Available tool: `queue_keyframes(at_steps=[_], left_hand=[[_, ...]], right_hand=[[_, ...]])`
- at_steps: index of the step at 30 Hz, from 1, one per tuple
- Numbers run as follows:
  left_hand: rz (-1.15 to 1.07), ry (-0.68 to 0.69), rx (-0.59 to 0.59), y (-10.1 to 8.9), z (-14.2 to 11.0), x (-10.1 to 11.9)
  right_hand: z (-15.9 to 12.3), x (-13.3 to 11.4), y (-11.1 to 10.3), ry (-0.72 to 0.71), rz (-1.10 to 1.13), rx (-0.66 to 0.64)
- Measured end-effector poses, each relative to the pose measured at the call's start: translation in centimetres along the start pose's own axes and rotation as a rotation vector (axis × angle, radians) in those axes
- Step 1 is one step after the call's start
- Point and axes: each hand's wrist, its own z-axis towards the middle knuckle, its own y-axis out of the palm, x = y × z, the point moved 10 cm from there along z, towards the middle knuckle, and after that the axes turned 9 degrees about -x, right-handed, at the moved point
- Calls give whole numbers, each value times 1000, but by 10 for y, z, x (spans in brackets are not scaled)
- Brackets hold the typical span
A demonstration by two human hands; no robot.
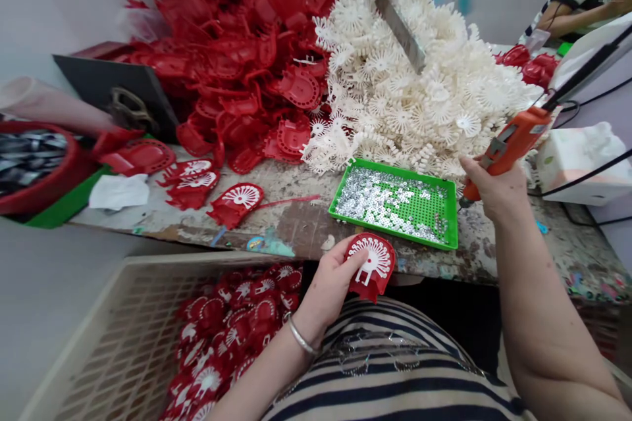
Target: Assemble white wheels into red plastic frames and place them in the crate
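Observation:
My left hand is closed around a red plastic piece with a white fan-shaped insert, held just below the table edge over my lap. My right hand grips an orange electric screwdriver, its tip pointing down at the right edge of a green tray full of small silver screws. On the table lie three assembled red-and-white pieces.
Behind the tray rise a heap of white fan parts and a heap of red shells. A cream crate at lower left holds several assembled pieces. Red bowl at left. Another person's arm at far right.

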Motion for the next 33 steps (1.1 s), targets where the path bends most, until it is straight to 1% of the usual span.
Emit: queue_keyframes(at_steps=[2, 5, 7, 9, 12, 16, 20, 23, 27, 30, 33], left_hand=[[1, -5, -13, 2, -1, 0], [5, -1, -13, 1, -1, 1], [8, 1, -13, 1, -1, 0], [12, -8, -24, 3, 1, -2], [25, -18, -44, 6, 2, -4], [14, -8, -19, 3, 3, -1], [-6, -2, 4, 0, 4, 0], [-13, -15, -11, 2, 6, -2], [-8, -15, -29, 4, 8, -2], [-15, -2, -36, 3, 9, 0], [-24, -3, -34, 1, 11, 0]], right_hand=[[-2, -12, 0, -9, 70, 7], [-12, -35, 1, -64, 226, -7], [-18, -48, 5, -108, 355, -47], [-23, -54, 15, -133, 450, -117], [-27, -54, 33, -139, 467, -206], [-30, -52, 58, -112, 493, -260], [-37, -61, 87, -103, 566, -367], [-42, -67, 105, -106, 537, -410], [-43, -65, 117, -82, 489, -389], [-42, -60, 120, -74, 487, -364], [-41, -59, 123, -80, 471, -368]])
